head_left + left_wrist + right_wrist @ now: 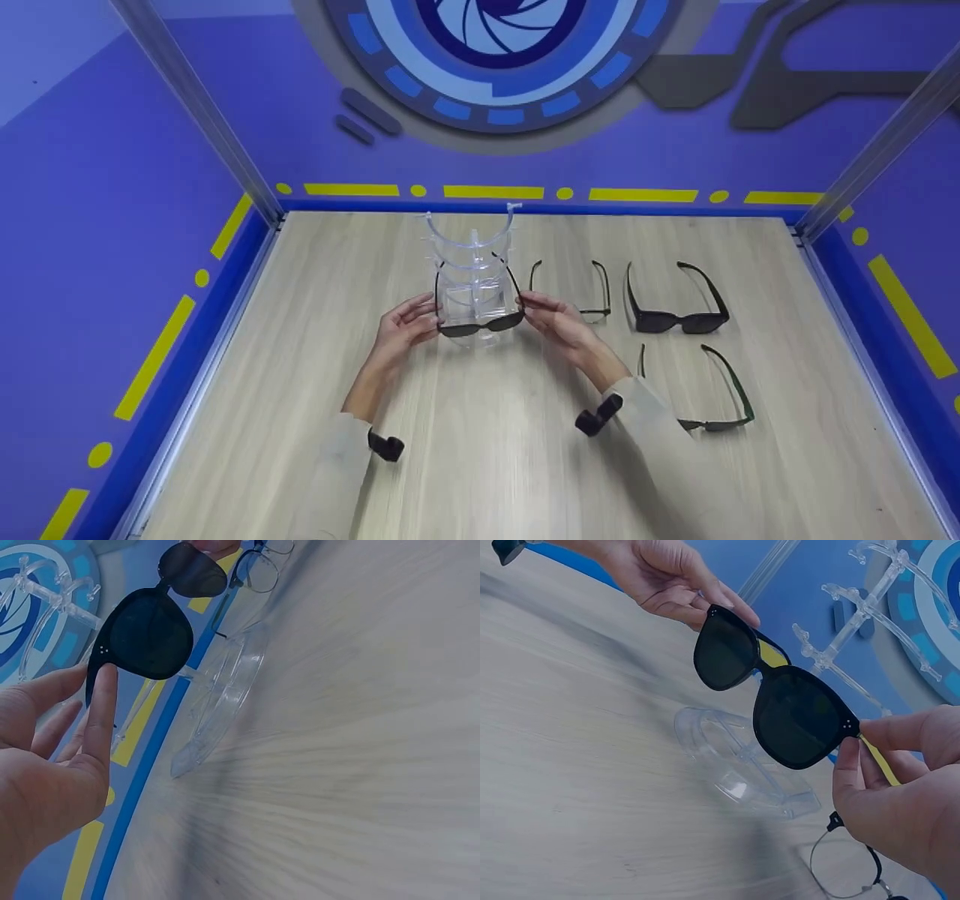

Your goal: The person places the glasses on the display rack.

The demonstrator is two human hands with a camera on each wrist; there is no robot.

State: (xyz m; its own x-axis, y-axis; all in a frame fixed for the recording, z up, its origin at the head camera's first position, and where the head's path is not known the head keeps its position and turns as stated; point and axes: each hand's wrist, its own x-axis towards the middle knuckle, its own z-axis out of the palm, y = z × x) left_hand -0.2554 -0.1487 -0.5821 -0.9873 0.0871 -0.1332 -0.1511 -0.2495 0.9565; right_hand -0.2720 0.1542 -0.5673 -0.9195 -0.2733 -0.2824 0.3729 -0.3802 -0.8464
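A pair of black sunglasses (501, 322) is held up at both ends, in front of a clear plastic glasses stand (475, 281). My left hand (407, 324) pinches the hinge corner at the left side; in the left wrist view its thumb and fingers (101, 716) meet at the frame's edge. The opposite corner sits between the thumb and fingers of my right hand (559, 324), seen closely in the right wrist view. Both temples are unfolded and point toward the stand. The stand's curved arms rise one above another over its clear base (735, 780).
To the right lie thin-rimmed eyeglasses (596, 313), black sunglasses (679, 322) and dark green-framed glasses (716, 426), partly behind the right sleeve. Blue panels with yellow marks wall the wooden table (480, 465) at the back and sides.
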